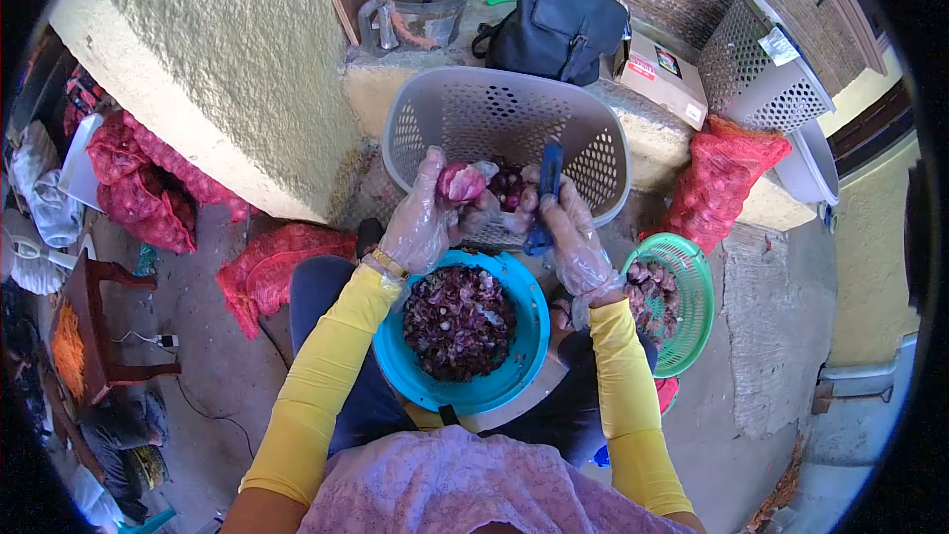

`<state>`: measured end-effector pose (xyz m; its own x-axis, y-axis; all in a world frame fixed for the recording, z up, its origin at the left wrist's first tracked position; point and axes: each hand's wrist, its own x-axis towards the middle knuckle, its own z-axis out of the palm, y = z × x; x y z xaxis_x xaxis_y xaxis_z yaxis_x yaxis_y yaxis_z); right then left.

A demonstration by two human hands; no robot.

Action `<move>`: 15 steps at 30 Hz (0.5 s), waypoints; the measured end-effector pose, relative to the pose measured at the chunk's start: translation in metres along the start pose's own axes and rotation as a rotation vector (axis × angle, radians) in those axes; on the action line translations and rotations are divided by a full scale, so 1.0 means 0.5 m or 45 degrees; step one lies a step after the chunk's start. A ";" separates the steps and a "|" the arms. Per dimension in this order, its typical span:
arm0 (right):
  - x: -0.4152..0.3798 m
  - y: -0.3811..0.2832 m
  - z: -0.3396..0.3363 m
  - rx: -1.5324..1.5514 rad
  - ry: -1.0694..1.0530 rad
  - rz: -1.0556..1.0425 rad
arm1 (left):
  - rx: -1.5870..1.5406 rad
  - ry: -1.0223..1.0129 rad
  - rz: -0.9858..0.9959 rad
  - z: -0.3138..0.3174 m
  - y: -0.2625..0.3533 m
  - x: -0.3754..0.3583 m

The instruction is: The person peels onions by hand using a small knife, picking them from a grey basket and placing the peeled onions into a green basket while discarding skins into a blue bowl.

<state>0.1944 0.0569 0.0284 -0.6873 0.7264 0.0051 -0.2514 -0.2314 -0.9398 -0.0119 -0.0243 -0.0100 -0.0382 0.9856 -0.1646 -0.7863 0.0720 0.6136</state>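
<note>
My left hand (415,218), in a clear plastic glove, is closed around a red onion (462,182) whose skin is partly peeled to a pale patch. In my gloved right hand (573,237) is a slim blue knife-like tool (551,173), pointing up; its blade cannot be made out. Both hands are over the near rim of a grey perforated basket (504,89), which has more red onions (509,183) at its bottom. Between my legs, below the hands, a blue basin (388,361) is heaped with purple onion skins (460,321).
A green colander (700,311) with peeled onions or bulbs stands at right. Red mesh sacks (727,178) lie on both sides. A black backpack (568,20), a cardboard box (660,77) and a clear pitcher (420,10) are on the ledge behind. A wooden stool (94,326) is at left.
</note>
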 end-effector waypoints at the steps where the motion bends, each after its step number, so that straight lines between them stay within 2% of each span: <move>1: 0.006 0.011 -0.009 -0.004 -0.033 -0.060 | 0.002 -0.001 0.002 0.003 0.001 -0.001; 2: 0.006 0.016 -0.021 -0.004 -0.033 -0.060 | 0.047 0.035 -0.034 0.006 0.001 -0.004; 4: 0.006 0.009 -0.033 -0.421 -0.075 -0.054 | 0.090 0.070 -0.071 0.033 0.006 -0.013; 5: 0.005 0.003 -0.029 -0.422 -0.074 -0.050 | 0.155 0.126 -0.089 0.052 0.010 -0.019; 6: 0.004 -0.016 -0.015 -0.654 -0.034 -0.078 | 0.221 0.181 -0.105 0.062 0.011 -0.022; 7: 0.003 -0.032 -0.004 -0.884 0.006 -0.107 | 0.219 0.181 -0.105 0.050 0.005 -0.018; 8: 0.001 -0.043 0.001 -0.885 0.005 -0.105 | 0.206 0.095 -0.140 0.029 -0.005 -0.010; 10: -0.002 -0.059 0.006 -1.422 -0.001 -0.257 | 0.196 0.008 -0.174 0.035 -0.005 -0.012; 13: -0.003 -0.055 0.022 -1.461 0.043 -0.390 | 0.168 0.040 -0.165 0.044 -0.013 -0.016; 15: -0.007 -0.057 0.034 -1.476 0.044 -0.368 | 0.099 0.004 -0.212 0.028 -0.019 -0.010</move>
<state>0.1923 0.0499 0.0612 -0.6835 0.6763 0.2747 0.3828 0.6525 -0.6540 0.0044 -0.0278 -0.0045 0.0868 0.9586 -0.2713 -0.7319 0.2461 0.6355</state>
